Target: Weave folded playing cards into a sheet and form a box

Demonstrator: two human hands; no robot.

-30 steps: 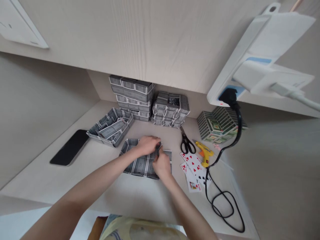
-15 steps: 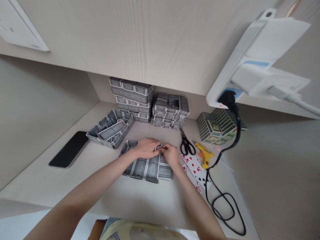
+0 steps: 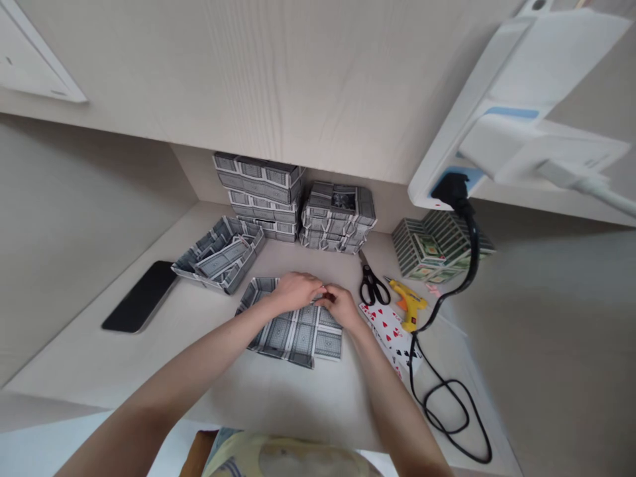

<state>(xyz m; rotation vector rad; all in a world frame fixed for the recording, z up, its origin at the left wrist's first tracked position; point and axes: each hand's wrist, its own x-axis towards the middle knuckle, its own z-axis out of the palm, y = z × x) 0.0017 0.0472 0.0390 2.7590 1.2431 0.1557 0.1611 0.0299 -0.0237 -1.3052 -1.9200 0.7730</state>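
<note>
A shallow tray made of playing cards [image 3: 291, 334], grey patterned backs showing, lies in front of me. Over its far right corner my left hand [image 3: 301, 291] and my right hand [image 3: 340, 306] meet, fingers closed and fingertips touching. Whatever they pinch at that corner is mostly covered by the fingers. Two cards [image 3: 328, 343] stick out flat along the tray's right side, just below my right hand. Loose playing cards [image 3: 390, 331] with red hearts and black spades lie face up right of my right hand.
Black scissors [image 3: 372, 285] and a yellow glue gun [image 3: 410, 305] lie at right, near a looping black cable [image 3: 452, 411]. At left are a phone [image 3: 139, 298] and a card box [image 3: 218, 255] holding card pieces. Stacked card boxes [image 3: 263, 192] stand behind, under a low overhanging panel.
My fingertips have drawn closer together at the tray's far right corner, and the small piece seen between them earlier is now covered. The view has shifted slightly.
</note>
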